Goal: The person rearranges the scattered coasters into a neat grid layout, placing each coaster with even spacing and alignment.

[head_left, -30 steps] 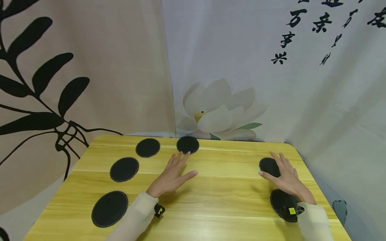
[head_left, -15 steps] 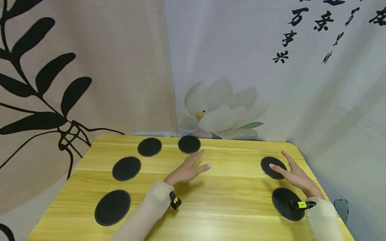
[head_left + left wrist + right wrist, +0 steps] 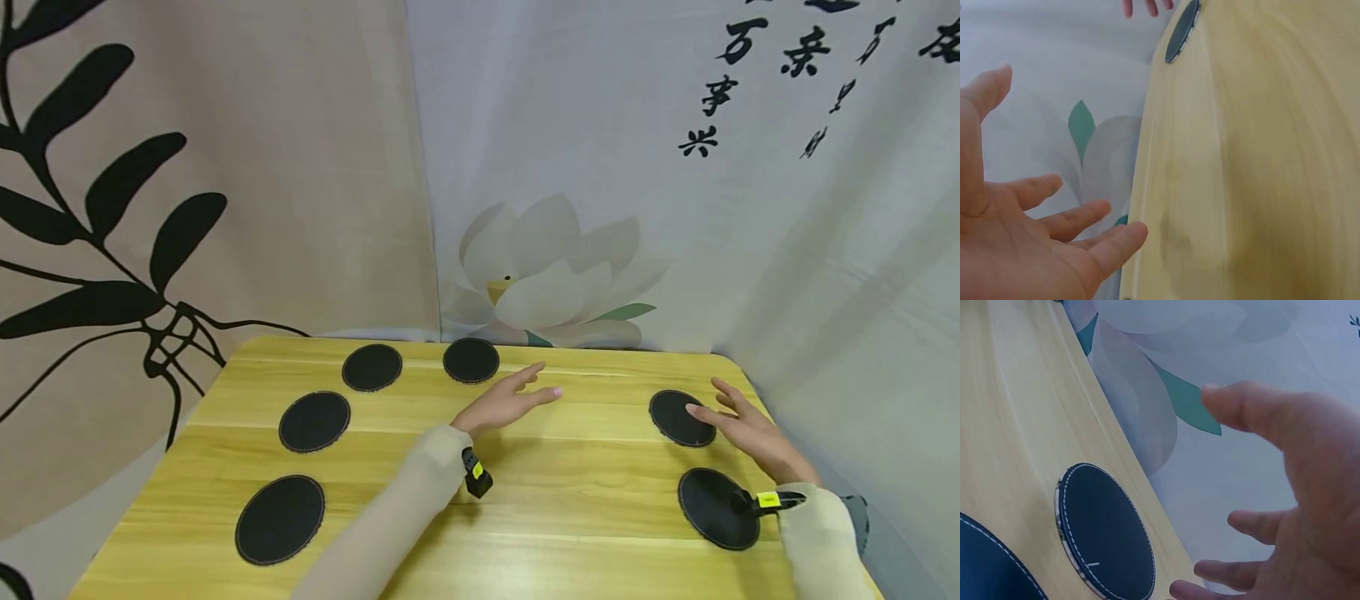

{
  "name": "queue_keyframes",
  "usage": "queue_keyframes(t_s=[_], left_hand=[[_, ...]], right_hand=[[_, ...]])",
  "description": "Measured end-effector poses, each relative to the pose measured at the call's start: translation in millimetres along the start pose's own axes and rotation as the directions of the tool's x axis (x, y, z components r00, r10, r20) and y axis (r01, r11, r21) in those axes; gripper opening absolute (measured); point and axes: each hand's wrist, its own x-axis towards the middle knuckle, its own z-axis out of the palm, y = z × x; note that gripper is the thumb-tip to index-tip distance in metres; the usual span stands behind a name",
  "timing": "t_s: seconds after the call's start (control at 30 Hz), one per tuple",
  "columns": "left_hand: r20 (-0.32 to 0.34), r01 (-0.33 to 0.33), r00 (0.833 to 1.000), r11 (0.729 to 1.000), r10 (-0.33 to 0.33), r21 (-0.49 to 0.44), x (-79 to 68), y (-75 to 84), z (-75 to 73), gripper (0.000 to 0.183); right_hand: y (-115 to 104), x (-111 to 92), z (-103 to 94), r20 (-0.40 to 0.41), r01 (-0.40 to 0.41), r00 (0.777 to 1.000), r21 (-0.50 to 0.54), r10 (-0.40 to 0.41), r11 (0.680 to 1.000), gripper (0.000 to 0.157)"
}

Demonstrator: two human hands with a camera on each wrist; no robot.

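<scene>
My left hand hovers above the middle of the wooden table, thumb and fingers extended and holding nothing. In the left wrist view its palm shows bare, with the fingers spread. On the right, my right hand is raised with loosely bent fingers and nothing in its grasp. Its thumb overlaps a round black coaster in the head view. The right wrist view shows that coaster lying flat, with pale stitching round its rim. Below that hand lies another black coaster, partly covered by the wrist camera.
Several more black coasters lie on the table's left and back: a near one, a middle one, and two by the back edge. A printed curtain hangs behind the wooden table.
My left hand has moved right, away from the back coaster, and turned side-on. My right hand has shifted slightly right, uncovering more of the two right coasters. The coasters stay in place on the table.
</scene>
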Motion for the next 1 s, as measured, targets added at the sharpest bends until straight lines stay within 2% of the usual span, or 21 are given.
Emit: queue_keyframes(t_s=[0.3, 0.5, 0.77, 1.0], left_hand=[[0.037, 0.037, 0.999, 0.998, -0.036, -0.049, 22.9, 14.0, 16.6, 0.084], [0.068, 0.049, 0.997, 0.991, -0.041, -0.126, 42.7, 20.4, 25.4, 0.083], [0.126, 0.103, 0.99, 0.95, -0.068, -0.296, 66.4, 31.3, 41.1, 0.084], [0.116, 0.152, 0.986, 0.927, -0.119, -0.343, 82.7, 40.4, 62.3, 0.081]], right_hand=[[5.4, 3.2, -10.1, 0.025, 0.023, 0.999, 0.065, -0.025, 0.998, 0.1], [10.8, 7.3, -17.0, 0.072, 0.022, 0.997, 0.091, -0.028, 0.996, 0.094], [17.6, 12.7, -27.1, 0.164, -0.04, 0.986, 0.156, 0.014, 0.987, 0.088], [24.9, 21.4, -28.8, 0.194, -0.089, 0.979, 0.158, 0.058, 0.983, 0.086]])
